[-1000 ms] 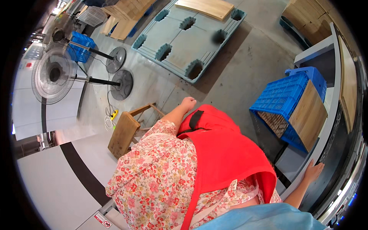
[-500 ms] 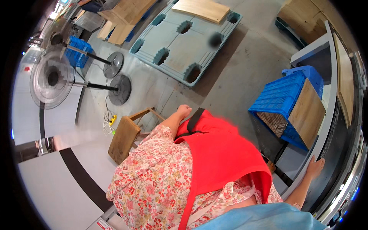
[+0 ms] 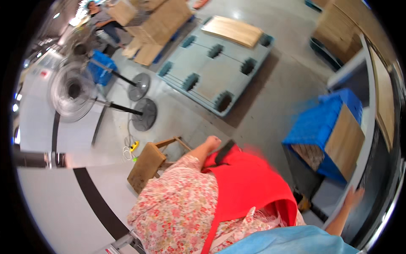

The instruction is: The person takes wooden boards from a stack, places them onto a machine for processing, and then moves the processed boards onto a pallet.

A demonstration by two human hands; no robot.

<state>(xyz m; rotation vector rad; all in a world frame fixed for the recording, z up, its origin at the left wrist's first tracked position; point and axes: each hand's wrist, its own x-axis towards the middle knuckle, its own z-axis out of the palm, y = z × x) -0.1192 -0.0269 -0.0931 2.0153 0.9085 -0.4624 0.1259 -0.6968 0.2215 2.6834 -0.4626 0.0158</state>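
Note:
My left hand [image 3: 213,142] hangs beside the red apron [image 3: 253,178] and its dark strap. Its fingers are curled in loosely, and no object shows in them. My right hand [image 3: 354,197] rests at the grey rail [image 3: 364,163] of a long bench with a dark surface [image 3: 374,199]. Its fingers are stretched out over the rail's edge, somewhat blurred. Beyond that hand, a blue plastic crate [image 3: 311,133] lies tipped with its opening toward me, a wood-coloured board [image 3: 346,144] against its side. What is inside the crate is too blurred to name.
A wooden stool [image 3: 146,167] stands to my left, near a cable with a yellow socket [image 3: 134,146]. Two pedestal fans [image 3: 74,91] stand farther left. Ahead lies a grey-green plastic pallet [image 3: 203,72] bearing a wooden board [image 3: 232,30]. Cartons [image 3: 163,25] and a seated person [image 3: 103,23] are behind.
The whole view has shifted, with the pallet, fans and crate sitting lower, and a seated person has come into sight at the far left. Both hands keep about the same places beside my body.

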